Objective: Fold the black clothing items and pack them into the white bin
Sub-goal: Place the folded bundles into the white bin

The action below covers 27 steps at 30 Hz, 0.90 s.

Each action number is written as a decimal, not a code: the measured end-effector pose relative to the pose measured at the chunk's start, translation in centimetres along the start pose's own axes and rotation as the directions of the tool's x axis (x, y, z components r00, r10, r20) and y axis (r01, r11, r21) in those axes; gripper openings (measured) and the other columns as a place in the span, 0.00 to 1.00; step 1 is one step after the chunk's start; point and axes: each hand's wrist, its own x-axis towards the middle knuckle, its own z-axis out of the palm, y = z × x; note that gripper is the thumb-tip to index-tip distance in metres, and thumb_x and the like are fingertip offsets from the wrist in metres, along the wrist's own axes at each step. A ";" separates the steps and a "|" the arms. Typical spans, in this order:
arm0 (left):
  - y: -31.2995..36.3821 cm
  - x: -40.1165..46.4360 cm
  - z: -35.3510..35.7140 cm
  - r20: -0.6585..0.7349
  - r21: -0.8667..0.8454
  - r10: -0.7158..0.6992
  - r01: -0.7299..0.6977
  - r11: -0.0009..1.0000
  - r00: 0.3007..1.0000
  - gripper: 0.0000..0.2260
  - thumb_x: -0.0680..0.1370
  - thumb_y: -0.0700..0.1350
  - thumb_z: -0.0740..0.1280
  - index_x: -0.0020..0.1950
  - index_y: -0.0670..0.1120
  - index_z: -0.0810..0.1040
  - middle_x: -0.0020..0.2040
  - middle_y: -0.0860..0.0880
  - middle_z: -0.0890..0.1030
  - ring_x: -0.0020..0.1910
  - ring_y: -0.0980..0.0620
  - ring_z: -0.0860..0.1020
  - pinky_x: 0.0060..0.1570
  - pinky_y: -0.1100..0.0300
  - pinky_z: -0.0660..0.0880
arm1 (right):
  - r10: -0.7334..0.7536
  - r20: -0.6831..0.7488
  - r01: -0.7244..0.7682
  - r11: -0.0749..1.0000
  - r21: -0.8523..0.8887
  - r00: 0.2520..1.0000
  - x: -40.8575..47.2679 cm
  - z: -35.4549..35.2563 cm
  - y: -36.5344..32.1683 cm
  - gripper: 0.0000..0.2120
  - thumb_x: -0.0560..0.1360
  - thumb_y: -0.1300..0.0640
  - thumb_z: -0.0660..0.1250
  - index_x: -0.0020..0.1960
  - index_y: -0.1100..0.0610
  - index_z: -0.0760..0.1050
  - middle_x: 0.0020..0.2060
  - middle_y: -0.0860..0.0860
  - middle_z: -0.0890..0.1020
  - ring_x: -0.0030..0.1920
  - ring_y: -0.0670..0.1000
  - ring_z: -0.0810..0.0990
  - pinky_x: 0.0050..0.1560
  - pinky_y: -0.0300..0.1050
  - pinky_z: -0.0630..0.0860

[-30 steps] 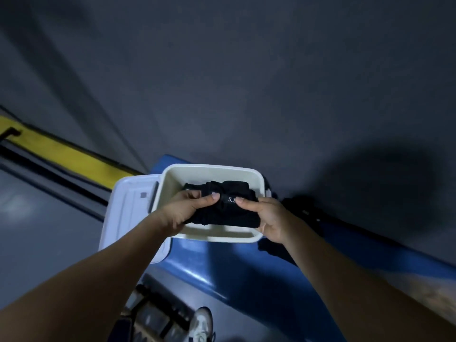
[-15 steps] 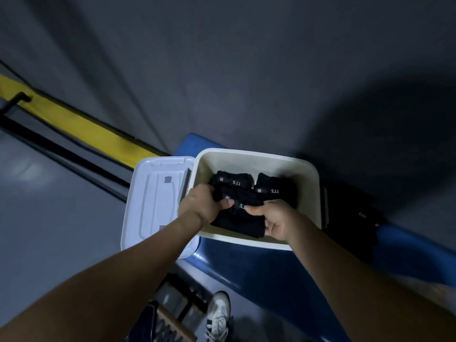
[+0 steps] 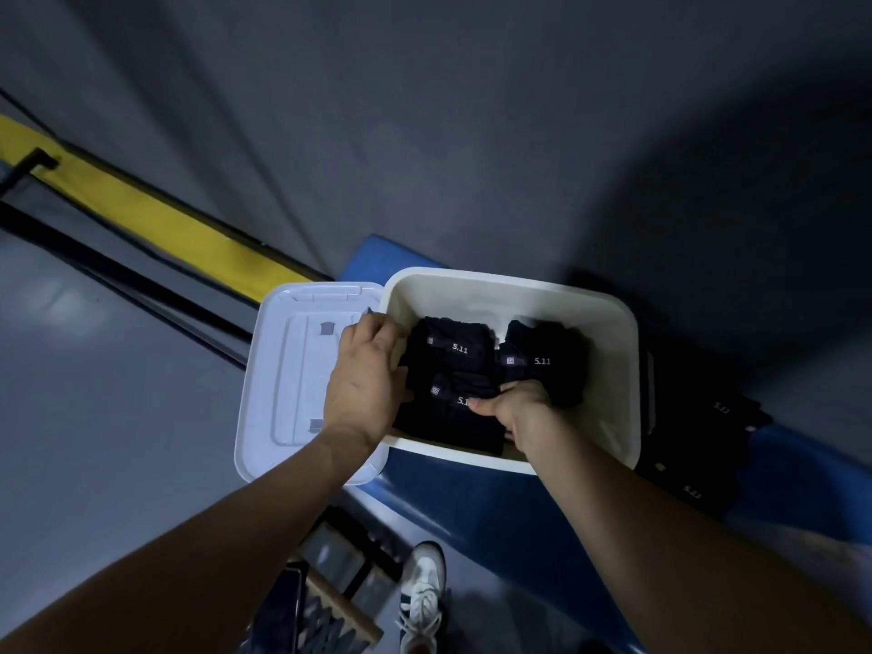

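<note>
The white bin (image 3: 608, 318) stands on a blue surface (image 3: 472, 507) and holds three folded black garments with white 5.11 marks. One folded garment (image 3: 453, 346) lies at the back left, another (image 3: 542, 365) at the back right. The third folded garment (image 3: 448, 417) is at the bin's near side, between my hands. My left hand (image 3: 368, 384) grips its left edge, fingers curled down inside the bin. My right hand (image 3: 524, 408) pinches its right edge, thumb on top.
The bin's white lid (image 3: 292, 384) lies flat just left of the bin. A pile of unfolded black clothing (image 3: 698, 446) sits right of the bin on the blue surface. A grey wall rises behind. A yellow strip (image 3: 155, 219) runs at left. My shoe (image 3: 424, 592) shows below.
The view has tilted down and closer to the bin. Both hands have lowered the folded garment from above the rim into the bin's near side, beside the two others.
</note>
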 end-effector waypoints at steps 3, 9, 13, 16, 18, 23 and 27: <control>-0.6 0.2 0.0 0.002 0.015 0.019 -0.019 1.000 1.000 0.18 0.73 0.34 0.66 0.60 0.47 0.74 0.62 0.51 0.71 0.61 0.51 0.65 0.53 0.72 0.58 | 0.012 -0.053 -0.014 0.999 -0.038 0.999 -0.2 0.5 0.0 0.34 0.63 0.56 0.79 0.64 0.63 0.70 0.61 0.58 0.77 0.61 0.58 0.77 0.62 0.53 0.75; -0.6 0.0 -0.6 0.045 0.122 0.062 -0.068 0.990 0.997 0.18 0.74 0.35 0.64 0.62 0.48 0.74 0.63 0.53 0.72 0.64 0.51 0.65 0.57 0.59 0.69 | 0.045 -0.066 -0.050 0.996 -0.073 0.997 -0.1 0.9 0.1 0.38 0.60 0.56 0.81 0.65 0.63 0.69 0.57 0.59 0.80 0.54 0.58 0.80 0.57 0.54 0.78; 0.7 0.3 0.0 0.180 0.279 0.206 -0.251 0.927 0.962 0.19 0.77 0.39 0.59 0.67 0.53 0.71 0.65 0.56 0.71 0.65 0.53 0.65 0.56 0.60 0.69 | 0.046 -0.112 -0.055 0.995 -0.079 0.993 -0.2 1.1 -0.2 0.36 0.60 0.56 0.81 0.64 0.63 0.70 0.58 0.59 0.79 0.57 0.58 0.79 0.58 0.53 0.78; 1.7 1.8 2.2 0.324 0.228 0.228 -0.310 0.923 0.918 0.18 0.79 0.39 0.57 0.67 0.52 0.71 0.65 0.54 0.70 0.64 0.52 0.68 0.57 0.58 0.70 | 0.036 -0.103 -0.045 0.995 -0.087 0.994 0.2 1.2 0.1 0.38 0.59 0.55 0.82 0.64 0.63 0.70 0.57 0.59 0.80 0.56 0.58 0.79 0.56 0.53 0.78; 1.7 3.1 4.0 0.397 0.152 0.185 -0.263 0.953 0.899 0.19 0.79 0.39 0.56 0.67 0.52 0.71 0.67 0.54 0.70 0.65 0.50 0.70 0.62 0.56 0.70 | 0.027 -0.097 -0.037 0.994 -0.102 0.995 0.2 1.1 0.1 0.39 0.59 0.54 0.81 0.64 0.63 0.70 0.58 0.58 0.79 0.57 0.57 0.79 0.58 0.51 0.78; 0.4 5.7 6.6 0.529 0.099 0.151 -0.238 0.966 0.835 0.21 0.80 0.37 0.55 0.73 0.50 0.66 0.75 0.55 0.61 0.73 0.54 0.62 0.72 0.63 0.55 | -0.044 -0.131 0.025 0.989 -0.147 0.990 0.4 0.2 0.6 0.30 0.65 0.56 0.79 0.64 0.61 0.73 0.62 0.57 0.77 0.62 0.54 0.77 0.61 0.42 0.73; 0.1 6.3 6.7 0.520 0.015 0.144 -0.177 0.984 0.842 0.20 0.80 0.36 0.57 0.72 0.46 0.67 0.74 0.52 0.64 0.74 0.54 0.61 0.70 0.69 0.49 | -0.058 -0.144 0.036 0.987 -0.157 0.988 0.4 0.4 0.5 0.29 0.63 0.56 0.80 0.60 0.61 0.74 0.61 0.57 0.77 0.60 0.54 0.77 0.56 0.41 0.74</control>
